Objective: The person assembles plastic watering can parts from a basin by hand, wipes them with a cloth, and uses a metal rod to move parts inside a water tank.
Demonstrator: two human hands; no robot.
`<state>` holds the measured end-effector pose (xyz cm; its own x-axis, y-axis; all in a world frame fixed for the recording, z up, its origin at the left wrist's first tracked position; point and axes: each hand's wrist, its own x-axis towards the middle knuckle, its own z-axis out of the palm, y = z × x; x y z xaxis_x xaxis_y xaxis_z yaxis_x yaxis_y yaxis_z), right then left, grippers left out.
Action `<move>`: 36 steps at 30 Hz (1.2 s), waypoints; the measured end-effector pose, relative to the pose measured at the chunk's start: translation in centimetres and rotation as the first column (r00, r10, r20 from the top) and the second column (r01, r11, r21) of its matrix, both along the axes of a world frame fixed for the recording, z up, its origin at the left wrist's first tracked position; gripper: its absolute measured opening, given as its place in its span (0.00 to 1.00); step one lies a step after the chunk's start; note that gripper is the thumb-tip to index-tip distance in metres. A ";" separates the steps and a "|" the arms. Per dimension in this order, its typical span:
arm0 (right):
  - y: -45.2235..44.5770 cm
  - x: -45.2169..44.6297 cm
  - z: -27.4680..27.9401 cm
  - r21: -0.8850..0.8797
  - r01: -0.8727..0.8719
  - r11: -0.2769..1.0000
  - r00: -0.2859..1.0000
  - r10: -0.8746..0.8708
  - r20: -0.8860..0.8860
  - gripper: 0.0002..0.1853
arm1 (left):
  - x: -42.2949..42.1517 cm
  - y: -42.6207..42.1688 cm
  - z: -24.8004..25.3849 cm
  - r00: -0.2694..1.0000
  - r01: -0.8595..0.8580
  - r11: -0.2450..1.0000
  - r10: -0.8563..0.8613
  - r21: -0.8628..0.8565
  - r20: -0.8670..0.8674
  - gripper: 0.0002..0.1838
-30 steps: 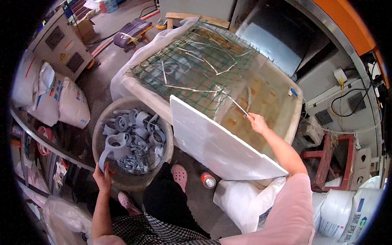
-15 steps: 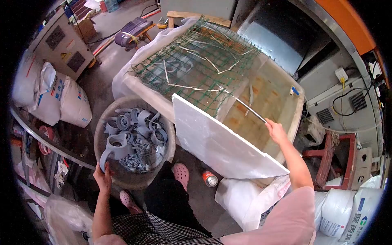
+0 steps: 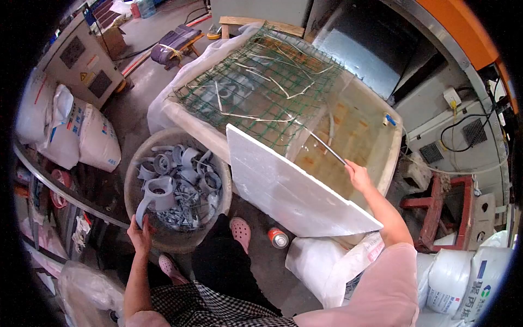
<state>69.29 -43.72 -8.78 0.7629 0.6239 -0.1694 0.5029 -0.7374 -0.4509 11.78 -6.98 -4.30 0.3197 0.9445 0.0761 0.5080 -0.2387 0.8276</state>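
Observation:
My left hand [image 3: 139, 235] is closed around the curved handle of a grey plastic ring-shaped part [image 3: 159, 197], held over the near side of a round tub [image 3: 131, 188]. Inside the tub lie several similar grey plastic parts [image 3: 189, 157] and a heap of thin grey scraps [image 3: 182, 215]. My right hand [image 3: 357, 175] grips a thin metal rod [image 3: 328, 147] above the water of a large pale tank [image 3: 393, 158]. The rod's far end reaches the edge of a green mesh [image 3: 272, 92] laid across the tank's left part. Beneath the mesh, grey shapes show under water.
A white foam board [image 3: 294, 188] leans against the tank's near side. On the floor stand a spray can [image 3: 278, 238] and a white sack [image 3: 316, 267]. White sacks [image 3: 99, 139] stand at left, a red metal frame [image 3: 436, 207] at right. A blue-handled valve [image 3: 389, 120] sits on the tank's right wall.
My right hand has moved slightly left with the rod over the water. The left hand still holds the grey part in nearly the same place. The view has shifted a little.

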 end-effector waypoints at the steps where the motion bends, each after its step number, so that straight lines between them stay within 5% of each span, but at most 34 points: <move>1: 0.9 0.1 -0.6 0.027 -0.024 0.999 1.000 0.024 -0.005 0.19 | -0.1 0.1 0.0 1.000 -0.003 1.000 0.003 0.003 -0.002 0.08; 13: 0.8 -1.1 -1.9 0.086 0.124 0.989 0.990 -0.118 -0.070 0.17 | -1.7 0.5 -0.9 0.996 -0.076 0.996 0.078 -0.040 0.042 0.09; 16: 0.4 -1.1 -0.9 0.077 0.143 0.987 0.988 -0.138 -0.073 0.17 | -2.0 0.6 -1.2 0.996 0.008 0.993 0.002 0.120 -0.084 0.09; 23: -0.7 -0.9 -1.2 0.038 0.201 0.979 0.979 -0.202 0.028 0.18 | -2.1 0.5 -0.8 0.999 -0.043 0.999 0.044 -0.033 0.020 0.07; 27: 0.5 0.0 -4.3 0.127 0.179 0.976 0.984 -0.180 -0.002 0.18 | -2.5 0.8 -1.4 0.994 0.001 0.998 0.006 0.066 -0.108 0.07; 33: 2.7 2.7 -6.5 0.214 0.124 0.969 0.990 -0.136 0.038 0.18 | -1.5 0.5 -0.6 0.998 -0.057 0.998 0.057 0.007 -0.020 0.08; 36: 4.8 4.4 -6.2 0.164 0.113 0.980 0.991 -0.099 -0.089 0.18 | -1.7 1.0 -1.7 0.999 -0.046 0.999 0.046 -0.001 -0.010 0.08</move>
